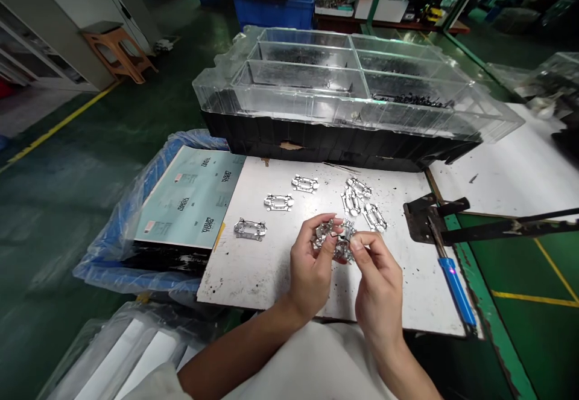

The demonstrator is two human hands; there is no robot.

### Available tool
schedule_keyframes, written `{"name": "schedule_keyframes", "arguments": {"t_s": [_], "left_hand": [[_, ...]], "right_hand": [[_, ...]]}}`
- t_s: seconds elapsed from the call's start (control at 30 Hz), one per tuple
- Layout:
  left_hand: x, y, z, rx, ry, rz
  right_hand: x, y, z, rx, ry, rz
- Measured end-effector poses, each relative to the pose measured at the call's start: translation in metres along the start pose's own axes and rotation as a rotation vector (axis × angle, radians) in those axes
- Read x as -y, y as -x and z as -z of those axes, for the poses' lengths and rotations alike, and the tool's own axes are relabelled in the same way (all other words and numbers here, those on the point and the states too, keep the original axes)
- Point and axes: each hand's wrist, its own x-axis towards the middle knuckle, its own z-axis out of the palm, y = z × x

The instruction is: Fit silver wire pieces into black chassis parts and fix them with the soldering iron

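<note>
Metal frame (337, 240), small, stamped and openwork, pinched above the middle of white board (235, 279) between left hand (312, 261) and right hand (377, 273), fingers of both closed narrowly around it. Similar frames (278, 201) scattered on the board among dark flecks, some singly, three clustered to the right. Beyond, clear plastic compartment tray (289, 107) on black base (335, 146), dark small parts (411, 101) in its front right compartment. Left of the board, teal printed cards (190, 198); right, black metal clamp (429, 219) and blue-handled tool (456, 288).
</note>
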Motion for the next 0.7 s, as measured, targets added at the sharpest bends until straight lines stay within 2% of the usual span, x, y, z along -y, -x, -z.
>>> {"name": "schedule_keyframes", "arguments": {"t_s": [0.2,0.43,0.7], "left_hand": [[0.002,0.003,-0.001,0.034,-0.024,-0.066],[0.002,0.004,0.0,0.018,-0.016,-0.062],[0.005,0.002,0.002,-0.003,-0.043,-0.069]], "right_hand": [[-0.008,-0.002,-0.005,-0.023,0.017,-0.044],[-0.011,-0.001,-0.009,-0.025,0.002,-0.051],[-0.012,-0.001,-0.01,-0.025,0.141,-0.024]]}}
